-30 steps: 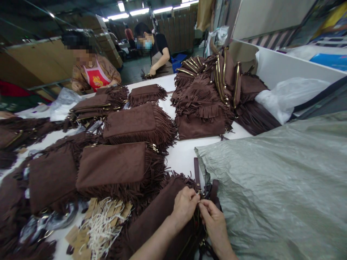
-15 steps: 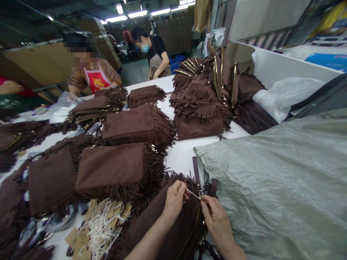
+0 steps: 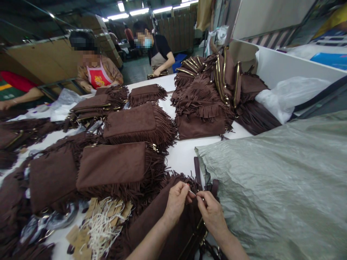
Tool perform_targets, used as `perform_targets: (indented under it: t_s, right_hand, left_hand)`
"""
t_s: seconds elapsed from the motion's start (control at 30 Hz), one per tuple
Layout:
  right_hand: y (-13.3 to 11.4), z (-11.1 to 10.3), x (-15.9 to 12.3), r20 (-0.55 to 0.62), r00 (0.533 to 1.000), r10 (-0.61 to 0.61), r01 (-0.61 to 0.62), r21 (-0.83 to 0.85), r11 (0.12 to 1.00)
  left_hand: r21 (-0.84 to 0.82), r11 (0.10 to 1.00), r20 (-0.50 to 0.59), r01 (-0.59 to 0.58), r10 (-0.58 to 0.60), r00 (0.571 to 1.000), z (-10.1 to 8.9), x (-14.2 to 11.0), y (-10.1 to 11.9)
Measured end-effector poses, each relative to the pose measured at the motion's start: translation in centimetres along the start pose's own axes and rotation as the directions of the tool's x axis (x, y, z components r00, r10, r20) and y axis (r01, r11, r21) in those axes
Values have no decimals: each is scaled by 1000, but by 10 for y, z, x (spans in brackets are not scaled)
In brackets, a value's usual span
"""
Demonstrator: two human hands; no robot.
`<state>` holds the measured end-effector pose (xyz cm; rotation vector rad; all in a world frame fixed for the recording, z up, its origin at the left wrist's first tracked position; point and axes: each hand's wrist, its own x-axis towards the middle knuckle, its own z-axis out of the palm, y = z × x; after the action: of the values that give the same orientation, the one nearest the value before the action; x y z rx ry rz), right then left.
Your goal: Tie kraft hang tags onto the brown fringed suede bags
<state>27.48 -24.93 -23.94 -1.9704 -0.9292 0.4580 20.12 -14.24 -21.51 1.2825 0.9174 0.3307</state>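
Observation:
Over a brown fringed bag [image 3: 151,220] at the table's near edge, my two hands meet, fingertips close together. My left hand [image 3: 177,200] is closed in a pinch on a thin white string [image 3: 192,193]. Pinched too, my right hand [image 3: 211,209] grips the string's other end; its fingertips partly hide it. Below my right hand run the bag's gold zippers [image 3: 193,238]. To the left lies a heap of tan tags with white strings [image 3: 104,224]. A dark strap [image 3: 197,169] sticks up just behind my hands.
Stacks of brown fringed bags [image 3: 112,166] cover much of the white table [image 3: 181,157]. A grey-green plastic sheet [image 3: 271,173] spreads along the right. More bags [image 3: 203,94] are piled at the back beside clear plastic [image 3: 292,95]. Several people stand across the table.
My right hand has moved slightly up and left, closer to my left hand. Less of the white string shows between them. A co-worker's arm at far left has shifted.

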Motion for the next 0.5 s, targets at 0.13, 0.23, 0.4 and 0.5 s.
perform_targets:
  t_s: [0.13,0.23,0.4,0.5]
  right_hand:
    - [-1,0,1,11,1000,20,-20,49,999]
    - [-3,-1,3,29,999,-20,18,86,996]
    - [-2,1,3,36,999,-12,9,80,997]
    - [-1,1,2,54,998,27,-32,86,996]
  left_hand:
    - [-13,999,3,31,-30,1000,0,1,-1]
    - [-24,999,0,32,-32,999,0,1,-2]
    - [-24,999,-7,29,-29,1000,-1,0,-1]
    - [-24,999,-10,30,-30,999,-1,-1,-1]
